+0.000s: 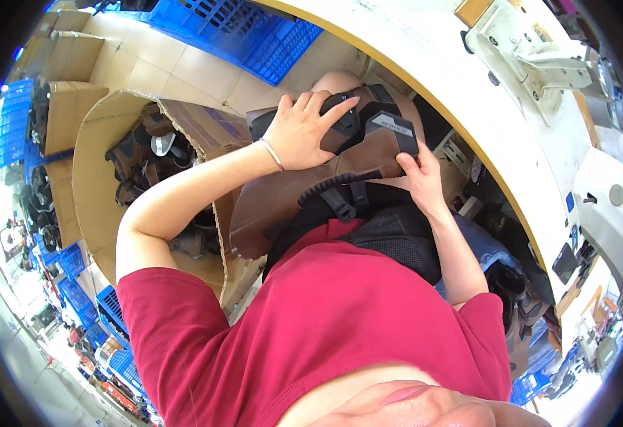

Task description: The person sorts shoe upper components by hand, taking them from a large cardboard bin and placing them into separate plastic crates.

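Note:
Across my lap lies a brown and black backpack (276,206) with a ribbed black carry handle (333,186), a strap buckle (340,205) and black mesh at its near side. My left hand (299,134) rests on its far black moulded part, fingers spread and index finger stretched to the right. My right hand (422,174) grips the right edge by a black block with a grey label (394,128); the thumb is on top and the other fingers are mostly hidden beneath.
Left of my lap stands an open cardboard box (98,156) with brown and black pieces inside. Blue crates (272,46) sit on the tiled floor ahead. A white worktable (425,43) with a brown edge curves along the right, carrying a white machine (532,64).

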Demonstrator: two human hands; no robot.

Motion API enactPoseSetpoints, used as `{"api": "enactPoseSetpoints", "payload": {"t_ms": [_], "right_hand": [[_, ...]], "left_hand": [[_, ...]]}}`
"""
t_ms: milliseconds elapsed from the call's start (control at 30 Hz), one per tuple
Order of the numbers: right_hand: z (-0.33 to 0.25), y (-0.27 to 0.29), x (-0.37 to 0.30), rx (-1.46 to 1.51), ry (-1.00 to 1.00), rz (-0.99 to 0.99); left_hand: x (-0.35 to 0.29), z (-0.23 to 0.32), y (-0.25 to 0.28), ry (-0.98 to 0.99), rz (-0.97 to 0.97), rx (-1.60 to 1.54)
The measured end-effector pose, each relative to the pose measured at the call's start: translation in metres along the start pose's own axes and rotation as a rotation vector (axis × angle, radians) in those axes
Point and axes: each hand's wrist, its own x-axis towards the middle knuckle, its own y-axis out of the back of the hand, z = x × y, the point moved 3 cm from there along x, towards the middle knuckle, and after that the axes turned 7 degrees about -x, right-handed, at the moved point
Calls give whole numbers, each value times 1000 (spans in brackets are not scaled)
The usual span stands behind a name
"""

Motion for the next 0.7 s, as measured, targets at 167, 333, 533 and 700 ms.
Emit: {"api": "enactPoseSetpoints", "payload": {"t_ms": [167,333,533,700], "right_hand": [[13,-4,9,36,-139,31],[22,-12,12,126,-225,76],[20,-18,18,156,-298,75],[22,-22,22,207,-259,113]], "left_hand": [[-2,4,0,-19,93,19],[-4,4,-5,-12,111,-5],[-6,0,-7,1,104,-26],[-7,0,-7,19,78,-29]]}}
